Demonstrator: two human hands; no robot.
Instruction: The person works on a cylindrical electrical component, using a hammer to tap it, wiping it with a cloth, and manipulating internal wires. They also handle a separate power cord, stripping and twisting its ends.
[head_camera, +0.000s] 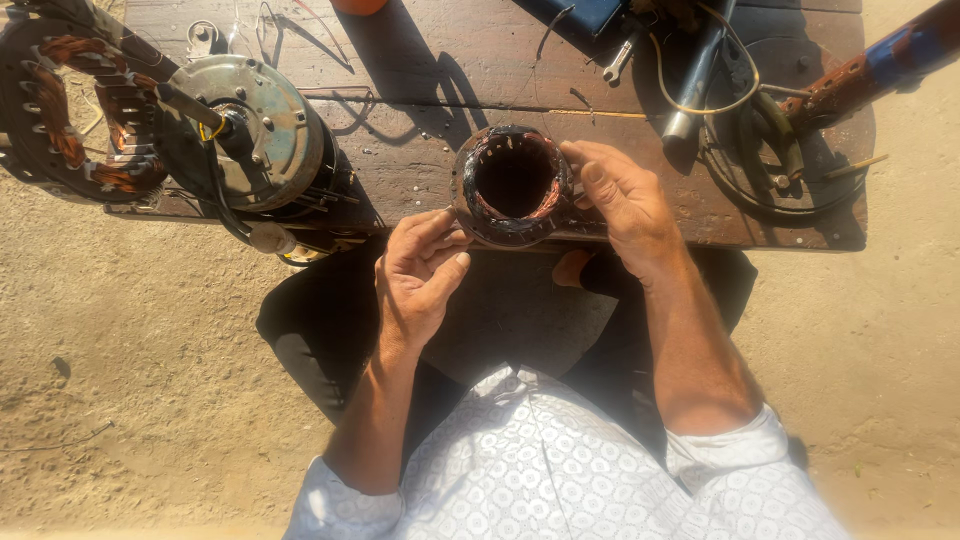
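Observation:
A round motor stator (512, 186) with dark and copper-coloured windings stands on end at the near edge of a low wooden board (420, 80), its hollow bore facing up. My right hand (622, 205) rests against its right side, fingers curled on the rim. My left hand (418, 272) is at its lower left, fingertips pinched together and touching the outer winding. Whether something thin lies between those fingers is too small to tell.
A grey motor housing with a shaft (245, 135) lies at the left on the board, beside a larger stator ring with copper coils (75, 110). Cables, a spanner (618, 62) and a rusty pipe (865, 70) lie at the back right. Sandy ground surrounds the board.

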